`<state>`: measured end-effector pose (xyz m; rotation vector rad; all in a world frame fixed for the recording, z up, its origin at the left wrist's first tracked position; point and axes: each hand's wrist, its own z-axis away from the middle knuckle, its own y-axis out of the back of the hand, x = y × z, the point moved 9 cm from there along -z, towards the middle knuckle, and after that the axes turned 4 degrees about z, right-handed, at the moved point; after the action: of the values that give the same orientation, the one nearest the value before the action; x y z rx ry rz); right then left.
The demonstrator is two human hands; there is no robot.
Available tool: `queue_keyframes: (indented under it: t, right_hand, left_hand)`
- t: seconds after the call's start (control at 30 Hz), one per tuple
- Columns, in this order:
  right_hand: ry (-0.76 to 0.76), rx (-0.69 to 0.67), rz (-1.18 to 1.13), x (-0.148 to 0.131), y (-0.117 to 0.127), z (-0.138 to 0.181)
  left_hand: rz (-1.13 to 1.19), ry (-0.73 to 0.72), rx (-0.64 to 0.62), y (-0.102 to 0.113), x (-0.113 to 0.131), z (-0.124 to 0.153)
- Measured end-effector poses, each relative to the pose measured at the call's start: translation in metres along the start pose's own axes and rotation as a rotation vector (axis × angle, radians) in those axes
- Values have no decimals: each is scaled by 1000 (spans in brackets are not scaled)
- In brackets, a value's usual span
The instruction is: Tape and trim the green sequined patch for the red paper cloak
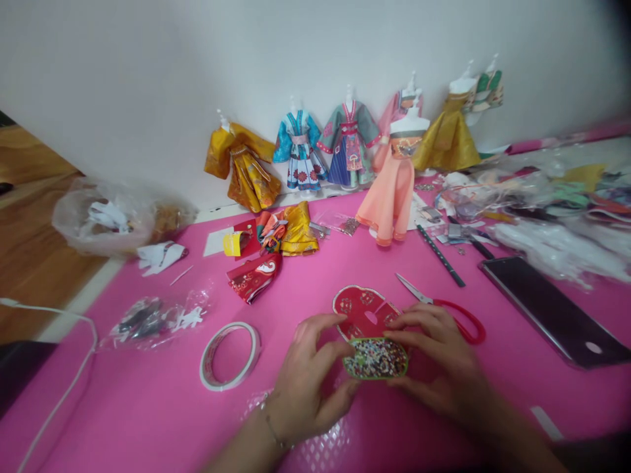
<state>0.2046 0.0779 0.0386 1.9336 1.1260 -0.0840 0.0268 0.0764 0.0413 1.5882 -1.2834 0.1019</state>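
Note:
Between my two hands is a small green-edged container (376, 359) full of tiny multicoloured beads. My left hand (315, 374) grips its left end with thumb and fingers, and my right hand (438, 358) closes on the right end. Just behind it lies a rounded red patterned fabric piece (362, 305) with a pale edge and a small cutout; the right fingertips are near or on its edge, I cannot tell which. Red-handled scissors (456, 314) lie partly behind my right hand. A roll of white tape (230, 356) rests left of my left hand.
Doll forms in small dresses (300, 151) stand along the wall. Folded red and gold garments (279, 246) lie mid-table. A phone (557, 309), a dark pencil (440, 255) and plastic packets (557, 243) occupy the right. Bags (106, 226) and a white cable (86, 368) are at left.

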Motion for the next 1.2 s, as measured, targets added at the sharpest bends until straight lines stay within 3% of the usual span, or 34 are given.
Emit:
queue_keyframes:
  t: [0.73,1.03,1.2]
  right_hand:
    - [45,-14,-6,-2,-2,-2]
    - [47,-22,-13,-2,-3,-1]
    - [45,-19,-24,-1,-3,-2]
  left_hand:
    - [2,-32,23,1,2,0]
    - [-21,-62,-28,-7,2,1]
    - [-29,-62,33,3,2,1]
